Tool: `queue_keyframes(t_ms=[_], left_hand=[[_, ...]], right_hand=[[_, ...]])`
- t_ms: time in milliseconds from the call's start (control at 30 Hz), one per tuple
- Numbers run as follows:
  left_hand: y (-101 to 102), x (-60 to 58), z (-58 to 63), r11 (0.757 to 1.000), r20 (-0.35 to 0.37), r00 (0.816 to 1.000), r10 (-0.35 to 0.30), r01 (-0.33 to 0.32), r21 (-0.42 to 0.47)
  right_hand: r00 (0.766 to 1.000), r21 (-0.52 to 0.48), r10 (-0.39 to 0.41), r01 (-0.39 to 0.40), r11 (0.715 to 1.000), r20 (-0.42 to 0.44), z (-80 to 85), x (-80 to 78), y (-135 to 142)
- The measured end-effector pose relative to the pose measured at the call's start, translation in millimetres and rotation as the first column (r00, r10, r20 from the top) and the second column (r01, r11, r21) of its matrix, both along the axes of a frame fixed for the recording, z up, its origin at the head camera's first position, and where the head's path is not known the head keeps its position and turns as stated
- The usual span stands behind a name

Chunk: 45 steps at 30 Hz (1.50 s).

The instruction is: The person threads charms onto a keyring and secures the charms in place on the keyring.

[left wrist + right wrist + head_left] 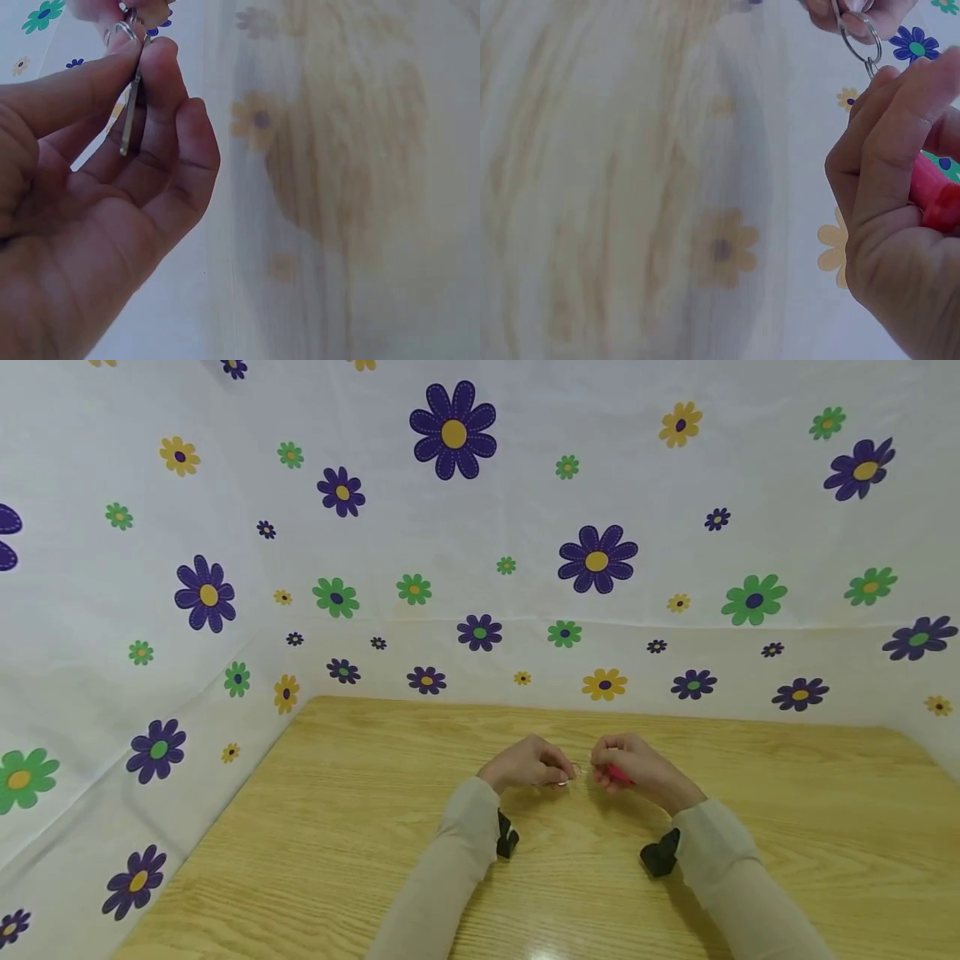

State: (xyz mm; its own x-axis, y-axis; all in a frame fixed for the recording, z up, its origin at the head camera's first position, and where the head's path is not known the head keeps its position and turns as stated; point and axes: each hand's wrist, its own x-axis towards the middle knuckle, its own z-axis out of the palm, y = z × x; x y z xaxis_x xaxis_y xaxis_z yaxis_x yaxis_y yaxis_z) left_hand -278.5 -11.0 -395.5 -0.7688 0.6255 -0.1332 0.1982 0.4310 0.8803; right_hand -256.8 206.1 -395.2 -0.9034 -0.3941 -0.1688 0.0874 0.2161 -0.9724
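Observation:
My left hand (pixel 525 763) pinches a silver key ring (pixel 880 51) between thumb and forefinger, above the wooden table. A slim flat metal piece (pixel 130 124) hangs from that pinch over the curled fingers in the left wrist view. To its right, my right hand (pixel 636 767) holds a pink and red fob (pixel 934 187) within its bent fingers, much of it hidden by them. Small metal links (pixel 870 67) run from the ring to the right fingertips. The two hands are a short gap apart, with the ring between them.
The wooden table (pixel 360 827) extends around both hands. A white cloth with printed flowers (pixel 510 510) stands behind and at the left side. Dark wrist camera mounts (pixel 660 853) sit at the beige sleeves (pixel 442 868).

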Motion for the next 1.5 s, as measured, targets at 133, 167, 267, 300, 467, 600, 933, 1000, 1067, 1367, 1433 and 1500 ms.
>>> queue_keyframes(t_ms=[133, 167, 267, 300, 467, 600, 933, 1000, 1067, 1367, 1433, 1500], left_hand=[[3, 3.1, -2.0, 1.000, 0.058, 0.998, -0.008, 0.006, 0.028], [3, 3.7, -2.2, 0.999, 0.073, 0.997, -0.012, 0.010, 0.033], [2, 3.9, -1.2, 0.999, 0.074, 0.997, -0.029, 0.027, 0.025], [1, 3.5, -0.5, 0.999, 0.066, 0.997, -0.035, 0.034, 0.015], [-5, 1.1, 3.2, 0.998, 0.031, 0.998, -0.058, 0.059, -0.033], [-9, 0.3, 5.2, 0.997, 0.035, 0.997, -0.072, 0.074, -0.033], [-9, 1.1, 3.0, 0.998, 0.023, 0.997, -0.070, 0.071, 0.000], [-8, 1.2, 1.7, 0.997, 0.000, 0.998, -0.071, 0.071, 0.006], [-5, 0.6, -0.6, 0.997, -0.028, 0.997, -0.070, 0.071, 0.014], [-1, 0.2, -2.9, 0.997, -0.032, 0.997, -0.070, 0.071, 0.036], [-3, -0.6, -1.8, 0.997, -0.050, 0.995, -0.082, 0.083, 0.008], [-6, -1.5, 0.1, 0.996, -0.068, 0.994, -0.087, 0.086, -0.020]], right_hand=[[0.999, 0.001, -0.035, 0.035, 0.999, 0.007, -1.1, 0.2, -5], [0.999, 0.002, -0.042, 0.042, 0.999, 0.012, -1.4, 0.5, -6], [0.998, -0.014, -0.055, 0.056, 0.998, 0.023, -2.0, 0.7, -10], [0.998, -0.020, -0.053, 0.053, 0.998, 0.023, -2.1, 0.7, -11], [1.000, 0.010, -0.010, 0.010, 1.000, 0.002, -2.3, 0.4, -10], [1.000, 0.035, 0.030, -0.030, 0.999, -0.001, -2.0, 0.0, -8], [1.000, -0.051, 0.021, -0.021, 0.998, 0.013, -0.2, 1.5, -5], [1.000, -0.075, -0.006, 0.007, 0.997, 0.009, -1.2, 1.1, -7], [0.999, -0.092, -0.050, 0.050, 0.994, 0.012, -2.1, 1.0, -9], [0.990, -0.173, -0.135, 0.140, 0.975, 0.040, -3.6, 3.4, -18], [0.993, -0.182, -0.105, 0.112, 0.977, 0.050, -4.3, 3.0, -15], [0.997, -0.184, -0.066, 0.074, 0.980, 0.050, -5.0, 2.3, -13]])
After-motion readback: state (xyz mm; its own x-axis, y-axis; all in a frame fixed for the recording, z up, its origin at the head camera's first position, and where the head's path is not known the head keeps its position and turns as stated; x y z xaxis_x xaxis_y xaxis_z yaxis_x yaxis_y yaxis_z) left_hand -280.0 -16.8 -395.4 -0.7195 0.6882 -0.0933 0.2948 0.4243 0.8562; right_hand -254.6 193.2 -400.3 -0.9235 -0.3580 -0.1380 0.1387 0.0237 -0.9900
